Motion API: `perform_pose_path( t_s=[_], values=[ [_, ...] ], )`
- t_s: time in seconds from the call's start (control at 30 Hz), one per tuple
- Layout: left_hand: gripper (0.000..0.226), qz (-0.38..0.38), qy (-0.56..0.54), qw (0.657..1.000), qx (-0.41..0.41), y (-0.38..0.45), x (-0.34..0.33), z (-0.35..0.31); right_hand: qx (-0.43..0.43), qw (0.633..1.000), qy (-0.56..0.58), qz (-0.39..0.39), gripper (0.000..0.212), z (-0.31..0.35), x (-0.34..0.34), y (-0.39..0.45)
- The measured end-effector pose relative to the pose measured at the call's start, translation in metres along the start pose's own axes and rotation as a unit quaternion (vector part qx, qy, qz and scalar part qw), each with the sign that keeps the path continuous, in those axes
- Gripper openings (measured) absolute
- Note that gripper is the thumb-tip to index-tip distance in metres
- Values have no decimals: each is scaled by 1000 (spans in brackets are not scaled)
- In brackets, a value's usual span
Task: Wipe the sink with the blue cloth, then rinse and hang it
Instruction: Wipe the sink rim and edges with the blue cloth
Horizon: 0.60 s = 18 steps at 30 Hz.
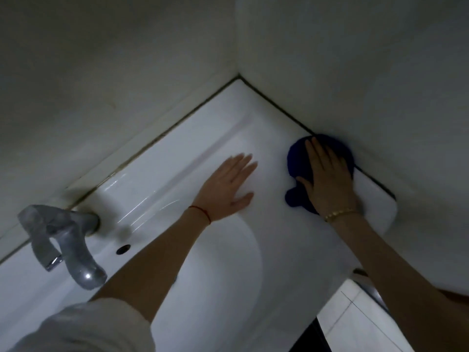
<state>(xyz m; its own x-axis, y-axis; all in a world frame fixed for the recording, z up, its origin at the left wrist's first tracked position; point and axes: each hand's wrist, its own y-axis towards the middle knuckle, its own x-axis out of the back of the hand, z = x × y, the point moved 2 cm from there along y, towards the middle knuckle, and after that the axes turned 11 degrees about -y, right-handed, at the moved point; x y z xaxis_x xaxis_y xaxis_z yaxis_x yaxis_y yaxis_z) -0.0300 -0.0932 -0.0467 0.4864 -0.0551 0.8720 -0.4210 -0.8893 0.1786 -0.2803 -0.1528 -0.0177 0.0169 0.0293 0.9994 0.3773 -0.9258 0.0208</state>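
Your right hand [327, 179] lies flat, fingers straight and together, pressing the dark blue bunched cloth [299, 161] onto the flat ledge of the glossy white ceramic sink [177, 153]. The cloth sits at the far right side of that ledge, tight against the dark sealant seam where the sink meets the side wall. The grip here is an open palm on top of the cloth, nothing curled round it; that suits a wipe, since pressure spreads across the fabric and pushes it into the seam. Your left hand [228, 184] is also open and flat, holding nothing, resting on the bare ledge just beside the cloth, apparently to brace you as you lean over the basin.

The surface is smooth, shiny and likely slippery. The silver metal tap [63, 240] stands at the near left, well apart from the cloth, with a small dark overflow hole [123, 249] beneath it. Plain pale walls [114, 72] meet in the corner behind, and the light is dim. Wiping looks under way; rinsing and hanging remain.
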Motion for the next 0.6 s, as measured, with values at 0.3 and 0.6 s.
perform_pose_path(
  t_s=[0.3,0.6],
  values=[
    [63,21,-4,999,35,-7,-15,-16,-27,1000,-11,6,80,3,4,-9],
    [66,52,-34,998,-12,-3,-40,-65,-232,967,87,-61,81,-21,8,-102]
  ],
)
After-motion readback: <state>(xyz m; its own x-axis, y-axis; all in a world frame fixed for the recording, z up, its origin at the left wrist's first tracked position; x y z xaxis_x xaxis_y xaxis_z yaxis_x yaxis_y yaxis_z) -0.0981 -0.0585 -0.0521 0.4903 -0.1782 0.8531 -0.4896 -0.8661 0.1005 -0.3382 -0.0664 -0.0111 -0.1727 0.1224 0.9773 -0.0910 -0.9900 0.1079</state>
